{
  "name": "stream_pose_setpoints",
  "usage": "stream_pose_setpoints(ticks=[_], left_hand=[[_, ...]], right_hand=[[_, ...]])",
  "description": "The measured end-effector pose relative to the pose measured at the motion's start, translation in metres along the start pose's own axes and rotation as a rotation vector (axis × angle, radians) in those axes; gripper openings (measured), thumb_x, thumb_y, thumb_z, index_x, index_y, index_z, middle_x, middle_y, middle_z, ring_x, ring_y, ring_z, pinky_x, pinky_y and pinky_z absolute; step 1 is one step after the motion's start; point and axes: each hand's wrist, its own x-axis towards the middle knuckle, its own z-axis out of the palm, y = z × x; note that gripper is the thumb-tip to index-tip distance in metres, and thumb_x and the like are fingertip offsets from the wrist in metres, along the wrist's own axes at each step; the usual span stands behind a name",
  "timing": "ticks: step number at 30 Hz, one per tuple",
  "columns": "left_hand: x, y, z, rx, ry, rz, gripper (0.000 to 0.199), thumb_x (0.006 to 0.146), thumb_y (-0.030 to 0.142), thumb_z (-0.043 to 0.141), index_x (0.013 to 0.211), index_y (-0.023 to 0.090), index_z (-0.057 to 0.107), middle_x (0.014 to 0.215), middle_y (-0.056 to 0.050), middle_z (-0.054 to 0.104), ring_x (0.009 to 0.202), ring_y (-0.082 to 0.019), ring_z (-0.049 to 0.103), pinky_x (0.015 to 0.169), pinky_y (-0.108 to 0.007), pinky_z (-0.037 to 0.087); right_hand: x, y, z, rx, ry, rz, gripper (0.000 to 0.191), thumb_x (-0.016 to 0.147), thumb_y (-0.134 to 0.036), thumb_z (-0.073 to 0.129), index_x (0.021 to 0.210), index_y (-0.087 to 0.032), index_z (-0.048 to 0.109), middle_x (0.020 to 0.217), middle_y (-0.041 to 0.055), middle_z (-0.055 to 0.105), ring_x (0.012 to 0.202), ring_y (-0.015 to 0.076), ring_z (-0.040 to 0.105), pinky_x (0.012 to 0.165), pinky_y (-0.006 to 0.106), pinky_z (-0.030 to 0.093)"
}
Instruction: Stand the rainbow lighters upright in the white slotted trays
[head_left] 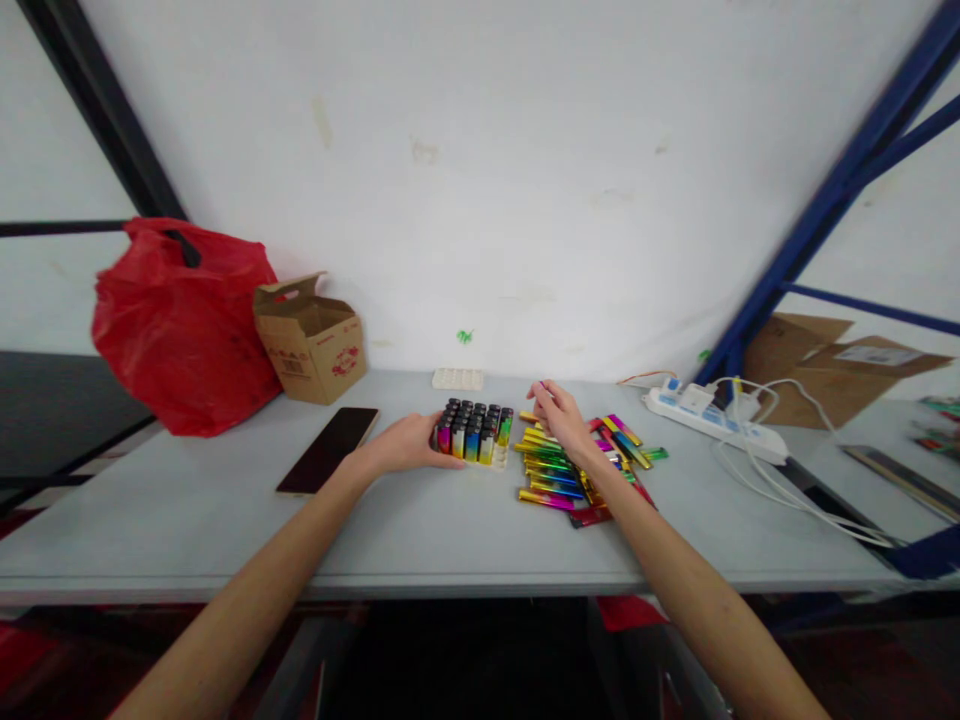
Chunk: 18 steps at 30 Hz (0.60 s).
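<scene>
A white tray (501, 458) holds rows of upright lighters (472, 432) with black tops and shiny coloured bodies. My left hand (412, 442) grips the tray's left side, its thumb along the front edge and its other fingers partly hidden behind. To the right, a loose pile of shiny metallic lighters (551, 470) in gold, green, blue, purple and red lies on the table. My right hand (556, 412) is over the back of this pile, fingers curled together. A small purple spot shows at its fingertips, too small to identify.
An empty-looking white tray (457, 379) lies by the wall. On the left are a phone (330, 450), an open cardboard box (311, 345) and a red plastic bag (187, 330). A power strip (712, 422) with white cables is on the right, before brown cardboard (810, 365).
</scene>
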Motion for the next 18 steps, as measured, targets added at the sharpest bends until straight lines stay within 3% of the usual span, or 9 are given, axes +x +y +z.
stream_pose_setpoints(ticks=[4,7,11,18], left_hand=[[0.000,0.000,0.000,0.006,-0.007,0.007,0.089,0.063,0.085,0.066,0.123,0.020,0.060,0.102,-0.008,0.077,0.088,-0.030,0.072,0.073,-0.033,0.051],[0.000,0.000,0.000,0.000,-0.005,0.018,0.088,0.063,0.084,0.066,0.123,0.020,0.060,0.103,-0.008,0.077,0.088,-0.030,0.072,0.074,-0.033,0.051],[0.000,0.000,0.000,-0.001,-0.003,0.004,0.087,0.063,0.083,0.066,0.122,0.020,0.062,0.101,-0.007,0.077,0.087,-0.030,0.072,0.072,-0.033,0.051],[0.000,-0.001,0.000,0.003,-0.007,0.014,0.086,0.064,0.083,0.067,0.122,0.020,0.061,0.106,-0.008,0.077,0.091,-0.030,0.072,0.076,-0.033,0.051]], right_hand=[[-0.002,0.004,0.003,-0.314,0.097,-0.152,0.053,0.089,-0.065,0.051,0.061,-0.021,0.044,0.055,-0.0046,0.037,0.054,0.0108,0.034,0.052,0.026,0.027],[-0.003,0.006,0.007,-0.443,0.159,-0.187,0.049,0.088,-0.055,0.050,0.055,-0.021,0.038,0.053,-0.0045,0.034,0.055,0.0112,0.034,0.055,0.028,0.025],[-0.004,0.006,0.011,-0.507,0.175,-0.233,0.039,0.087,-0.044,0.047,0.057,-0.022,0.037,0.054,-0.0047,0.035,0.056,0.0117,0.035,0.057,0.028,0.024],[-0.011,-0.003,0.012,-0.440,0.065,-0.286,0.039,0.099,-0.054,0.044,0.076,-0.022,0.047,0.062,-0.0054,0.046,0.059,0.0125,0.043,0.060,0.026,0.033]])
